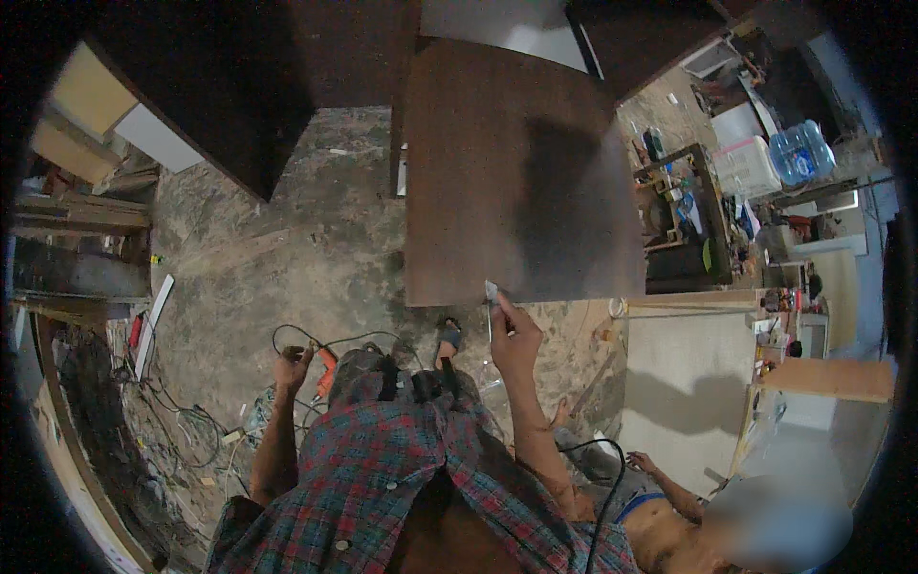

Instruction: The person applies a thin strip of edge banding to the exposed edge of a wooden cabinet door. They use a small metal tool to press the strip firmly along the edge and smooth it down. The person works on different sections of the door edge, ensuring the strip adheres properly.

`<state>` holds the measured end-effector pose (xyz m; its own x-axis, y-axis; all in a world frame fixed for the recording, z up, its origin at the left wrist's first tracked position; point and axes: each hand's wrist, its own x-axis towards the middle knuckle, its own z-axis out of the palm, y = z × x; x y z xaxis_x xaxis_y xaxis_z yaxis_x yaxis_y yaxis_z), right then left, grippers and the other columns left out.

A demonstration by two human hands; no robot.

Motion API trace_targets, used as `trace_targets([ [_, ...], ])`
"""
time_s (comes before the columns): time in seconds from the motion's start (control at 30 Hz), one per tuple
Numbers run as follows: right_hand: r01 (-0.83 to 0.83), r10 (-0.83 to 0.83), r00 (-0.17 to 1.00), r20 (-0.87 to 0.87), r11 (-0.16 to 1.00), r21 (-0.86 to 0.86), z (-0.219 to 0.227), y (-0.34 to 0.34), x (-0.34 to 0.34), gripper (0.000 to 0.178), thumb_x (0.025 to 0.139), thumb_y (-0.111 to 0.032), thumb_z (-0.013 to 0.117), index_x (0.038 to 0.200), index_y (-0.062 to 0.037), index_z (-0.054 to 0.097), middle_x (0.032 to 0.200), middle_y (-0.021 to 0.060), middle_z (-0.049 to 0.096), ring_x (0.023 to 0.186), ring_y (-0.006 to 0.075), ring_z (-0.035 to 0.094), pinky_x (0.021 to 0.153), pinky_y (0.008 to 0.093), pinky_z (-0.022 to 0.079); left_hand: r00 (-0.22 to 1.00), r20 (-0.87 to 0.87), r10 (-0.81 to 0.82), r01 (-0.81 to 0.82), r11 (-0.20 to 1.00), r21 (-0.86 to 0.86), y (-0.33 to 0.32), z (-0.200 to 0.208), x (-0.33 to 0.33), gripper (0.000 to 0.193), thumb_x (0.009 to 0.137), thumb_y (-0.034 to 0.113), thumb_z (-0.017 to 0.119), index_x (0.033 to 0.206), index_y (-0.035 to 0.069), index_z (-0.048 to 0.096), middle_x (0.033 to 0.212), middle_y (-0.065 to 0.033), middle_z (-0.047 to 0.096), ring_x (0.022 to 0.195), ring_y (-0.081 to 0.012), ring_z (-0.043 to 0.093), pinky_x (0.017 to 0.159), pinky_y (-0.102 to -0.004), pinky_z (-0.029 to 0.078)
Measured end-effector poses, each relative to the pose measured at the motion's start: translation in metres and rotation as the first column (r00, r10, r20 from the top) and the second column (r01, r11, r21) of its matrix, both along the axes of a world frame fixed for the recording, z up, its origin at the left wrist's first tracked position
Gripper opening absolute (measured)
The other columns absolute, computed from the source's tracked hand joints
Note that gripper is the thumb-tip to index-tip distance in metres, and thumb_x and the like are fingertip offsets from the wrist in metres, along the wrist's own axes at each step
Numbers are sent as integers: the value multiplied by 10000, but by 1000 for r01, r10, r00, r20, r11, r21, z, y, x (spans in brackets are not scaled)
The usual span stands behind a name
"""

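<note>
My right hand (517,341) is closed on a small pale blade-like piece (491,291), its tip just over the front edge of a dark brown wooden board (469,191). Whether it is a scraper or a cut strip, I cannot make out. My left hand (292,365) is raised off to the left with curled fingers, apart from the board. What it holds, if anything, is too small to tell. Close beside it are an orange power tool (327,371) and a looping black cable (287,328).
Dark cabinet panels (210,86) stand ahead on the left. At the right are a tray of tools (684,215), a large blue water bottle (801,153) and a pale panel (688,373). Another person (660,521) sits at the lower right. Cords (191,421) lie on the left floor.
</note>
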<state>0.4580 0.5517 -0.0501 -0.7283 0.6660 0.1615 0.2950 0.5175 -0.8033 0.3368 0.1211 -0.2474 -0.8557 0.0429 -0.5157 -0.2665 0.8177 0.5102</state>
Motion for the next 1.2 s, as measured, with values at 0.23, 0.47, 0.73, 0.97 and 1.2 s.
trace_targets([
  [0.23,-45,45,999,14,998,34,8,-68,-37,253,910,-97,665,1148,-31,718,820,132,698,682,132,614,648,285,497,997,-38,69,-56,956,287,-14,-3,-17,515,882,455,696,1093,-15,681,1040,-207,702,970,-315,684,833,-409,520],
  [0.47,-64,71,992,-103,996,63,1,-107,-52,262,905,-107,671,1151,-26,714,901,172,723,784,170,675,713,299,516,989,78,125,-148,856,496,1,30,-29,481,897,405,704,1152,-1,657,1061,-159,688,947,-248,660,822,-384,523],
  [0.73,-510,495,851,178,858,54,4,-189,-54,323,943,-207,640,1252,-115,664,1054,189,693,914,322,679,802,403,539,960,275,-59,-228,409,884,47,161,-21,350,958,251,655,1226,32,598,1020,-48,654,879,-133,620,744,-285,486],
  [0.97,-644,621,755,212,762,64,7,-201,-51,468,929,-162,625,1384,-116,525,1042,202,672,912,387,647,802,451,526,928,338,-158,-243,433,868,56,117,-5,91,948,103,651,974,22,684,833,27,650,753,-71,578,677,-231,469],
  [1.2,-71,87,994,67,975,-211,1,-94,26,374,920,-153,671,1289,-102,635,943,71,673,843,214,635,761,340,513,992,115,-60,-44,678,733,50,131,-34,154,970,175,626,972,27,668,831,-26,640,746,-121,616,693,-277,502],
])
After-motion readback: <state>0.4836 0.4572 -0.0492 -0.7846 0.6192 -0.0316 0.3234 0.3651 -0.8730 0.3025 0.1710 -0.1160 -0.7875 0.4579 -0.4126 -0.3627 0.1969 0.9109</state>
